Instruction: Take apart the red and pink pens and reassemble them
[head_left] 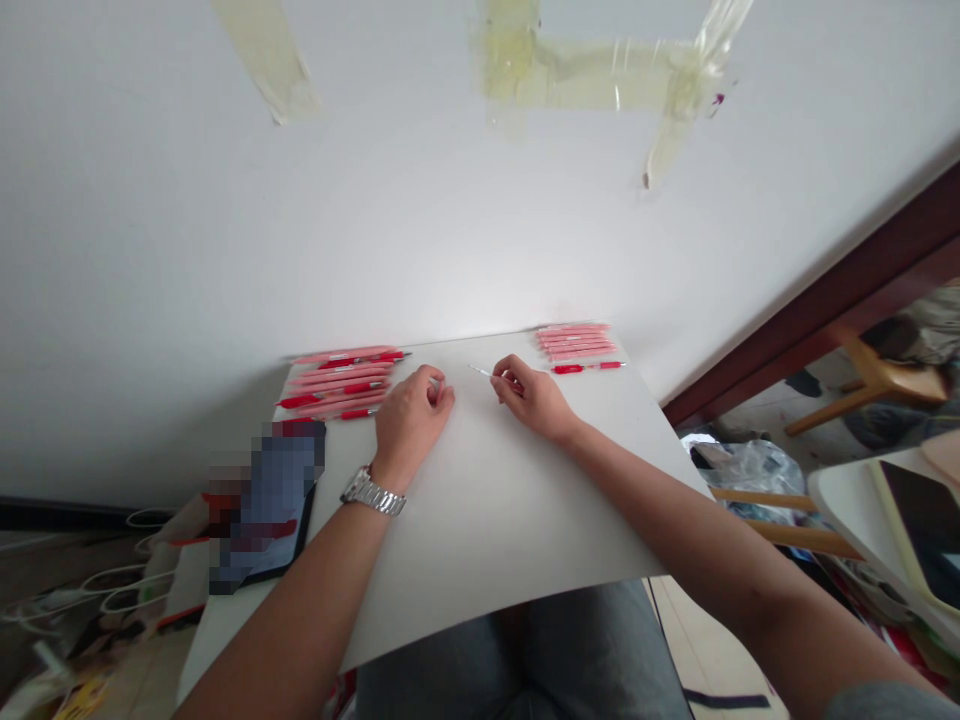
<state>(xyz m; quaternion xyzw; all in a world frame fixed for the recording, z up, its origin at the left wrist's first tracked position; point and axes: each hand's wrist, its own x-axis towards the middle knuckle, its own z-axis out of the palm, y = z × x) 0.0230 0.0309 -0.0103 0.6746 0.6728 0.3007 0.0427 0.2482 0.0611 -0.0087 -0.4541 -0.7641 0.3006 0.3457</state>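
Above the middle of the white table, my right hand (521,390) is closed in a pinch on a thin pen refill (480,371), its fine tip pointing left. My left hand (412,410), with a watch on the wrist, has its thumb and fingers curled together; whatever may lie between them is too small to make out. Beside the left hand lies a row of red pens and pink pen pieces (337,385). Beyond my right hand, a stack of pink pens (576,342) sits at the back right, with one red pen (589,368) in front of it.
The white table (480,530) stands against a wall (420,200) bearing yellowed tape. A pixelated phone (274,500) lies at the table's left edge. On the right are a wooden stool (885,375), plastic bags (750,470) and a white surface; cables lie at lower left.
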